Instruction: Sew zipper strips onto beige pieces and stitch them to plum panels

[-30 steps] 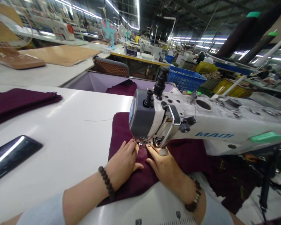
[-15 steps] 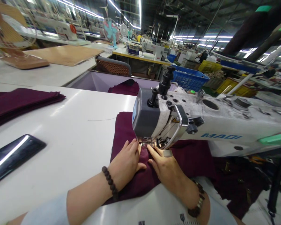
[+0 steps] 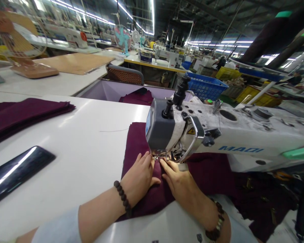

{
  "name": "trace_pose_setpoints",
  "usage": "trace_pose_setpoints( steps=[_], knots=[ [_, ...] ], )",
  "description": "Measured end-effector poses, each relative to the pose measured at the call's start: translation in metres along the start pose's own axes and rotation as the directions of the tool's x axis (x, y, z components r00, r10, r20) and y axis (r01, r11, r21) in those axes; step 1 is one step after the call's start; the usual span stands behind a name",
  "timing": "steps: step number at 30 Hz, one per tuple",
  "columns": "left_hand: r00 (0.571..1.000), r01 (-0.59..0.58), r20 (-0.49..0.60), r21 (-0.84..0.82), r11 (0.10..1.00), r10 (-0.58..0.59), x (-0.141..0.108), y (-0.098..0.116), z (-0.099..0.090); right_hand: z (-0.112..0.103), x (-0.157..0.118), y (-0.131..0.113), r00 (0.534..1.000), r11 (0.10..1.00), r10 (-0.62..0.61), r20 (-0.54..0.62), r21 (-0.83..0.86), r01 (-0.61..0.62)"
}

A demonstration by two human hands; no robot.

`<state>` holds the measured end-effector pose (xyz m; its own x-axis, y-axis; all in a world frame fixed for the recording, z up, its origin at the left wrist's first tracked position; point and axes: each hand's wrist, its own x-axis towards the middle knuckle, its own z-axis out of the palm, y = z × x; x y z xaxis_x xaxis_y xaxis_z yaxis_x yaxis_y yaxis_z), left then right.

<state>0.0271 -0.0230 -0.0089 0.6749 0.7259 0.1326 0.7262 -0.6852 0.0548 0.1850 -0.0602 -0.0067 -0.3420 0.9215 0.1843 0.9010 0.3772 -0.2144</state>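
reaching forward from below, both forearms angle inward so that the hands nearly meet beneath the head of the sewing machine (image 3: 243,136). the left hand (image 3: 142,175) lies flat on the maroon cloth (image 3: 136,140), fingers stretched together toward the presser foot (image 3: 156,158), thumb spread out to the side. the right hand (image 3: 183,182) rests on it too, forefinger pointing at the foot and thumb held apart; its other fingers are partly hidden by the machine, so whether they pinch any cloth i cannot tell. the cloth lies on the white table (image 3: 88,141) under the foot and runs off rightward beneath the machine's arm, which blocks the view there. well to the left are a folded maroon stack (image 3: 25,113) and a glossy dark slab (image 3: 20,172); past the far edge, a lilac bin (image 3: 100,90) and a blue basket (image 3: 207,87).
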Motion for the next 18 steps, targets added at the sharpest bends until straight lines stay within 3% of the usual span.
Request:
trace_pose_setpoints(
  steps=[18],
  knots=[
    [1.000, -0.004, -0.028, -0.006, 1.000, 0.004, 0.0060, -0.0078, 0.0003, 0.0046, 0.0035, 0.0053, 1.000, 0.999, 0.016, -0.019, -0.048, -0.017]
  ],
)
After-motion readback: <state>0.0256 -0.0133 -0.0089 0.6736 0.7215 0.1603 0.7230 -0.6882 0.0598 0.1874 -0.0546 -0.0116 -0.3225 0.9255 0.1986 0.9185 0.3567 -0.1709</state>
